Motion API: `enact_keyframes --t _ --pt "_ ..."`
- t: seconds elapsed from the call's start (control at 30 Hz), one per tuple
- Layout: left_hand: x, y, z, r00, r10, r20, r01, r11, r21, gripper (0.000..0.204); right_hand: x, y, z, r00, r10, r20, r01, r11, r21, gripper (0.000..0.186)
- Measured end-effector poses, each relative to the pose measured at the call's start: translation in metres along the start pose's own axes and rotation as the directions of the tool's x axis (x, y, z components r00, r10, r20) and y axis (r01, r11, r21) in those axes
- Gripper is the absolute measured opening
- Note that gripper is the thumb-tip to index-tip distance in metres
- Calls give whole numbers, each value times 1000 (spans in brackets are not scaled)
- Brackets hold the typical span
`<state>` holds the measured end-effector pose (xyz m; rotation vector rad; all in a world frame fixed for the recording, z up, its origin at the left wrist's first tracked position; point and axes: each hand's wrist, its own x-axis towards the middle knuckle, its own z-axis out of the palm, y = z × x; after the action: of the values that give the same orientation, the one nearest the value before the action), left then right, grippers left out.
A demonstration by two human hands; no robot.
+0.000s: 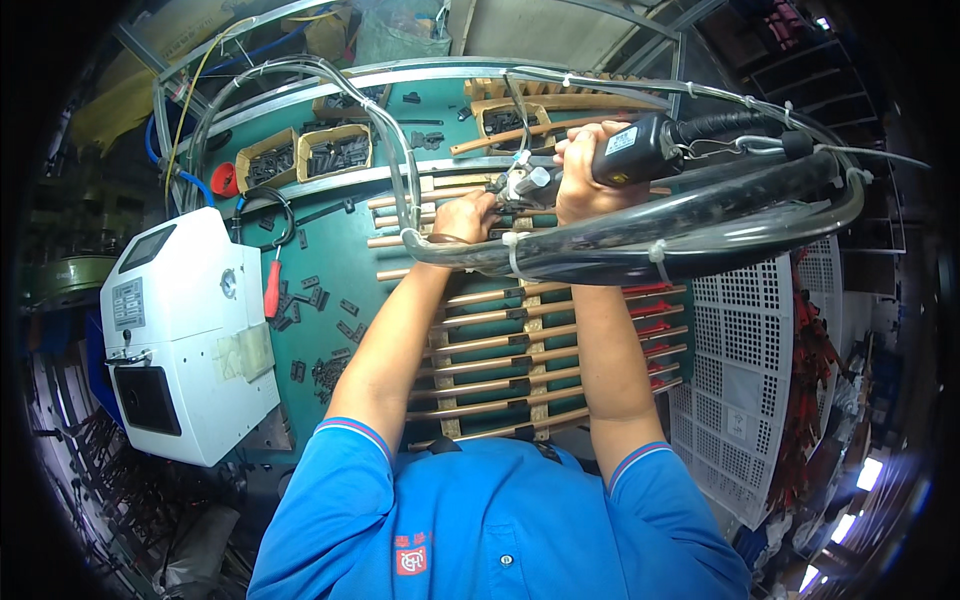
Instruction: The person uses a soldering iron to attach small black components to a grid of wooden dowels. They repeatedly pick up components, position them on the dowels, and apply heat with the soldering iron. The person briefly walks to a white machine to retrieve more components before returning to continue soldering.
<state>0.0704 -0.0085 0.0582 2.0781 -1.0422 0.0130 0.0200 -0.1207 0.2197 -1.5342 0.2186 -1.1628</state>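
Observation:
My right hand (580,175) is wrapped round a black power screwdriver (638,150), held sideways with its metal nose (525,183) pointing left. By that nose, my left hand (465,217) has its fingers closed over one of the far rods; whatever they pinch is hidden. Several copper-brown rods (480,318) lie side by side across pale wooden strips (538,350), with small black clips along them and red pieces (655,328) near their right ends. A thick bundle of clear and black hoses (600,245) loops in front of both wrists and covers part of the rods.
On the left stands a white machine (190,340), with a red-handled screwdriver (272,288) beside it. Loose black parts (330,372) are scattered on the green bench (300,345). Cartons (335,150) of black parts sit at the back. White perforated panels (735,370) stand right.

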Motion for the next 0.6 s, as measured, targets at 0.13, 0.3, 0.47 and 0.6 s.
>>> enact_keyframes --t 0.13,0.3,0.47,0.6 --pt "0 -10 11 999 -25 43 27 999 -26 21 -1 -6 3 999 13 -29 -12 999 36 22" --pt "2 -7 9 999 6 35 -3 998 -69 22 -2 -7 5 999 38 -29 -38 999 0 18" --pt "-9 -33 30 995 -86 52 96 964 -250 20 -4 -9 12 995 101 22 -101 995 13 16" --pt "-3 -3 -20 972 -209 107 222 968 -116 12 -6 3 16 997 66 -27 -64 995 82 21"
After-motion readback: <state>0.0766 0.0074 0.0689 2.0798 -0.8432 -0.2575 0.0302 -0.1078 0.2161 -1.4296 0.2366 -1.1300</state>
